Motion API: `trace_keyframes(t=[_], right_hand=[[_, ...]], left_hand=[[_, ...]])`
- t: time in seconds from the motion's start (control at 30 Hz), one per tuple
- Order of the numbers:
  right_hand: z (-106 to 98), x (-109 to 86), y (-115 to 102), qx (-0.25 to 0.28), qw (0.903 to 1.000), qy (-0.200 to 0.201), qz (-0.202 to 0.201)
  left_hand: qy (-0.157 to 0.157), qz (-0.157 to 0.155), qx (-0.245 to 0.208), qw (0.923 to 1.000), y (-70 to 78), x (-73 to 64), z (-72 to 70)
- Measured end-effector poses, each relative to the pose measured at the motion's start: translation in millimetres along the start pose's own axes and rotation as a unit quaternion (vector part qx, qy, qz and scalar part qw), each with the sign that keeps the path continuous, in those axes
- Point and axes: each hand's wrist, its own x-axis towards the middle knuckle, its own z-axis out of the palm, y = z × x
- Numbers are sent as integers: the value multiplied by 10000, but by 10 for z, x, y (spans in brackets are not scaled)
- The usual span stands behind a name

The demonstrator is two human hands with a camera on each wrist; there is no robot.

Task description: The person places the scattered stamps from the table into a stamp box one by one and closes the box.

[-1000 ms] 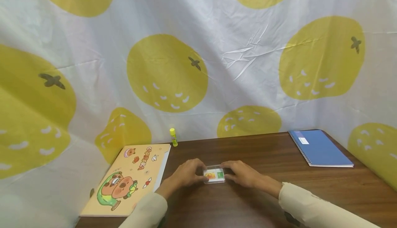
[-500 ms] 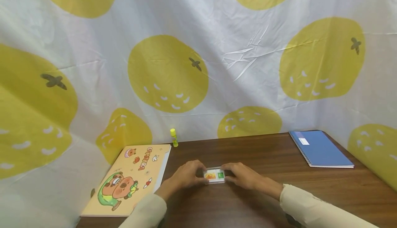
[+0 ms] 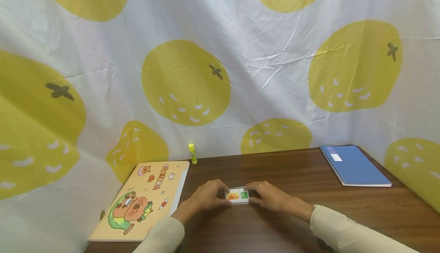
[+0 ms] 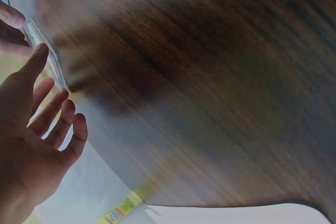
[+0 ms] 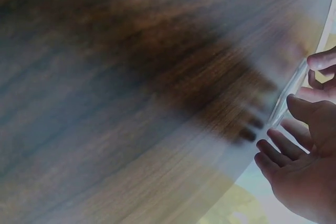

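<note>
A small flat clear plastic case (image 3: 238, 196) with an orange picture and a green picture showing through it lies between both hands, near the middle of the table. My left hand (image 3: 208, 195) pinches its left end, thumb on the near side and fingertips at the far side. At the opposite end, my right hand (image 3: 269, 195) grips it the same way. The left wrist view shows the case (image 4: 52, 64) edge-on at the left thumb and fingertips, close over the tabletop. In the right wrist view its thin edge (image 5: 287, 94) runs between the two hands.
To the left lies an orange-tan folder (image 3: 137, 203) with capybara drawings. A yellow-green glue stick (image 3: 192, 154) stands at the table's back edge. A blue spiral notebook (image 3: 355, 166) lies at the back right. A white curtain (image 3: 261, 92) printed with yellow fruit hangs behind the brown table (image 3: 285, 165).
</note>
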Motion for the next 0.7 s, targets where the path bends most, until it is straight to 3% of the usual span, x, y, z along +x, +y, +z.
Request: trace_keyframes(t=[0.4, 0.7], right_hand=[[29, -15, -8, 82, 9999, 33, -90], [55, -11, -52, -79, 9994, 319, -70]], left_hand=[[-82, -67, -107, 9999, 33, -15, 3], [146, 208, -148, 9996, 42, -19, 1]])
